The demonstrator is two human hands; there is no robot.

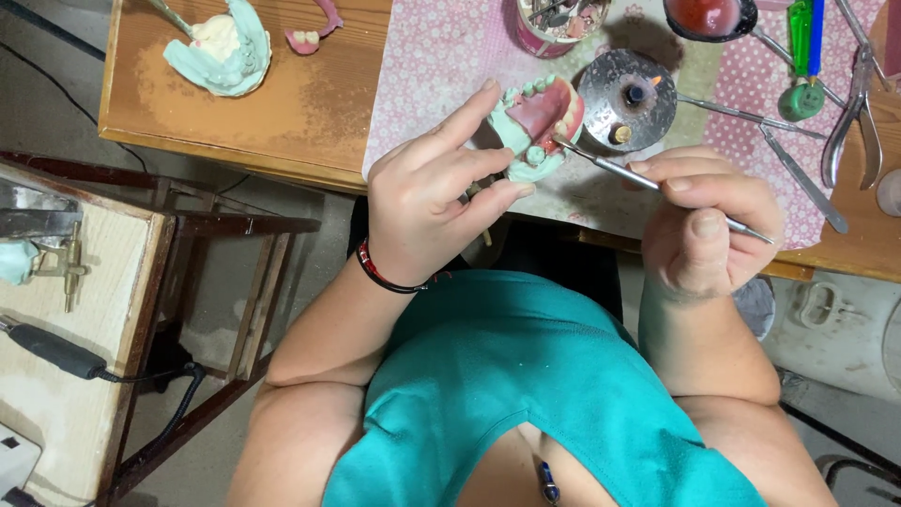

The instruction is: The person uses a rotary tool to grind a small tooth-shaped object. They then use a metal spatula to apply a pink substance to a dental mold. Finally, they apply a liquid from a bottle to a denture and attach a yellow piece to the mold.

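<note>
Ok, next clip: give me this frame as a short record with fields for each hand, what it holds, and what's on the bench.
left hand: left hand grips a denture model, pink wax with teeth on a pale green cast
right hand: right hand holds a thin metal tool, tip at the model
surface: patterned cloth on a wooden bench
nearby: second cast, round metal stand, pliers

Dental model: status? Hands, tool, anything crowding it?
Left hand grips pale green dental model with pink wax. Right hand holds thin metal instrument, tip at the wax. Round metal burner close behind; nothing between.
</note>
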